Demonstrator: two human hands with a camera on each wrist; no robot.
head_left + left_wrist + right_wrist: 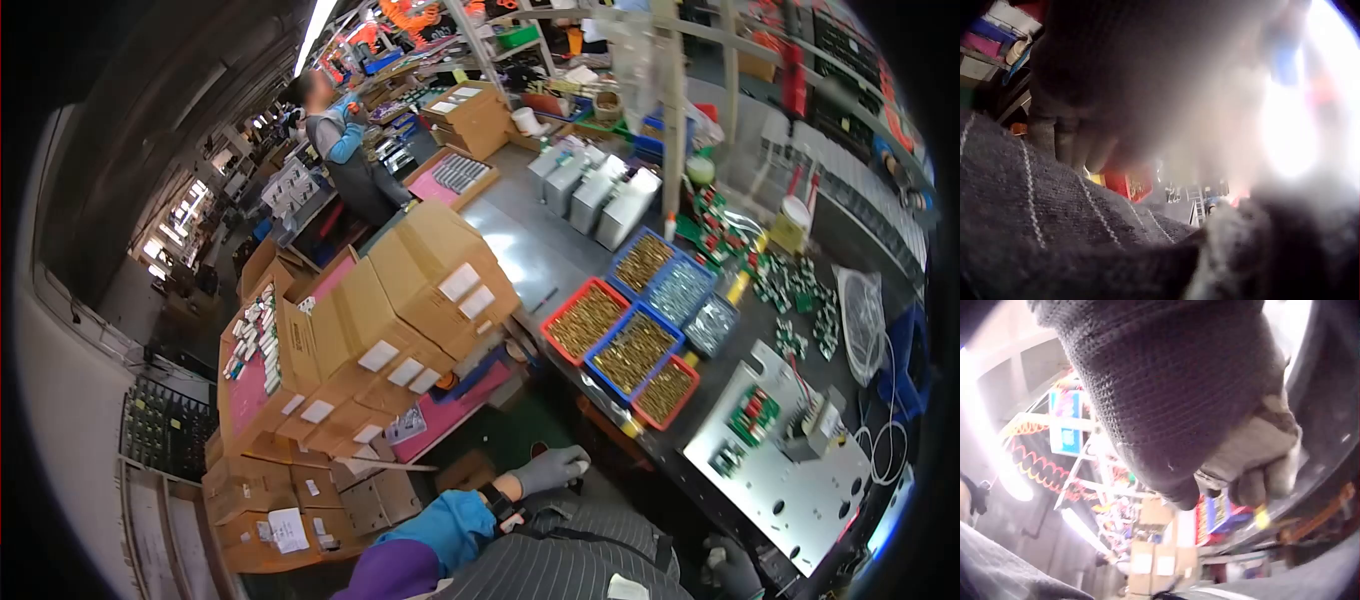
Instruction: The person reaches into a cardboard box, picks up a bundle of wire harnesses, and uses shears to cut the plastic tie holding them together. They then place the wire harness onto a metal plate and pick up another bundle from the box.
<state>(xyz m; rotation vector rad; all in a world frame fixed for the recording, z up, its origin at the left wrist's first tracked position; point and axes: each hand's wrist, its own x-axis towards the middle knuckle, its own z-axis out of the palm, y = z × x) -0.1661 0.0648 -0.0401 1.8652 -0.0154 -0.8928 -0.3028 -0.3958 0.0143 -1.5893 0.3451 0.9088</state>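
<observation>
The left hand, in a grey glove with pale fingertips, is held in front of the striped apron, away from the workbench. In the left wrist view its fingers hang beside the apron's dark striped cloth, with nothing seen between them. Low by the bench edge is the gloved right hand, partly in shadow. Its fingers are loosely bent in the right wrist view, with no object showing in them. Nearest the right hand on the bench lies a metal plate with holes, carrying a green circuit board.
Red and blue bins of small brass and silver parts stand along the bench edge. Behind them are silver metal boxes. Stacked cardboard cartons rise at the left, and another person stands beyond. Wires and boards lie at the right.
</observation>
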